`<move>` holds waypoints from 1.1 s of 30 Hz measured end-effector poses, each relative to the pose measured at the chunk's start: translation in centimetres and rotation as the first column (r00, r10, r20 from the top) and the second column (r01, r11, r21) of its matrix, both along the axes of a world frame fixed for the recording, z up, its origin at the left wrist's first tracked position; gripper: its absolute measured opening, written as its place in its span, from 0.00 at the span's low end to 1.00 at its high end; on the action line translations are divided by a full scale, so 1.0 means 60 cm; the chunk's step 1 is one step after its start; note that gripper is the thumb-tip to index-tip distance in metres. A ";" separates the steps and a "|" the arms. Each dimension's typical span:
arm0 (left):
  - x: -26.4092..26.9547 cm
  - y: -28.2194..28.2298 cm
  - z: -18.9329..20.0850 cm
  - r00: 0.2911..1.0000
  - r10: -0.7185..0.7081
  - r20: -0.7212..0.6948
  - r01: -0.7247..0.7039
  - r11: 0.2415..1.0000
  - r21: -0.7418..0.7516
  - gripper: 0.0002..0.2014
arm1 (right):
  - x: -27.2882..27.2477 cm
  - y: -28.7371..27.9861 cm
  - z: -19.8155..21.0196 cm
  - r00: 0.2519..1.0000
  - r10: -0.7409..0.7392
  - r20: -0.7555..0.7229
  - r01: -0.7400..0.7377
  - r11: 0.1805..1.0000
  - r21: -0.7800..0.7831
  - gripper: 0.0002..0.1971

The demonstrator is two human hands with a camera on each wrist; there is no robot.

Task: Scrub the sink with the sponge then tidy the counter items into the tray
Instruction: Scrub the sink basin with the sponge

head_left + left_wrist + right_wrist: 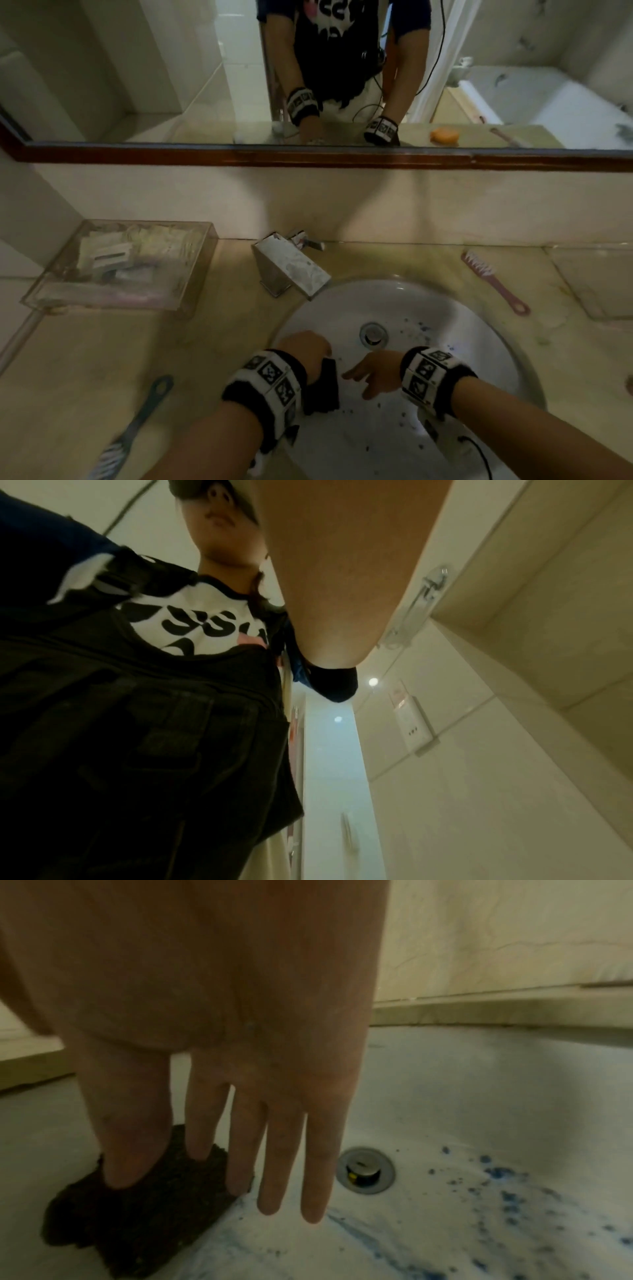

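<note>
In the head view both hands are down in the white sink. My left hand lies at the basin's left wall, its fingers curled over the far end of the dark sponge. My right hand points left at the sponge with straight fingers. In the right wrist view the right hand hangs flat in front of the sponge, thumb and forefinger overlapping it. Blue specks lie around the drain. A clear tray holding packets stands on the counter at the left. The left wrist view shows only my arm and torso.
A green toothbrush lies on the counter at the front left. To the right of the sink is a pink toothbrush. The square faucet juts over the basin's back. A second clear tray sits far right, below the mirror.
</note>
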State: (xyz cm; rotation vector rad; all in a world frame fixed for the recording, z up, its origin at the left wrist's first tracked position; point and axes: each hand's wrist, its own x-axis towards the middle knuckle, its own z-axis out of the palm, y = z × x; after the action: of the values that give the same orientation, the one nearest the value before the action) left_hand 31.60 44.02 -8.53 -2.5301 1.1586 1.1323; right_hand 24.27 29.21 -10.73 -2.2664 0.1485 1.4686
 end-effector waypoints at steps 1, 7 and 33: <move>-0.014 -0.023 -0.014 0.999 -0.014 -0.045 0.017 0.998 0.063 0.23 | -0.010 -0.017 0.007 1.000 0.009 0.016 -0.009 1.000 -0.011 0.29; -0.079 -0.055 -0.113 1.000 0.018 0.020 -0.022 0.979 0.203 0.36 | -0.102 -0.158 0.020 0.945 0.309 0.110 -0.269 0.922 -0.278 0.30; -0.056 -0.067 -0.200 0.985 -0.007 0.174 -0.051 0.943 0.328 0.35 | -0.203 -0.348 0.049 0.944 0.277 0.176 -0.197 0.907 -0.373 0.65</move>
State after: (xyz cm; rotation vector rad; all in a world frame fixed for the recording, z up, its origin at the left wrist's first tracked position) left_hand 28.24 40.01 -20.50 -2.3300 0.8202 0.9913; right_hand 12.12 8.35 -7.78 -2.8119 0.0680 1.3718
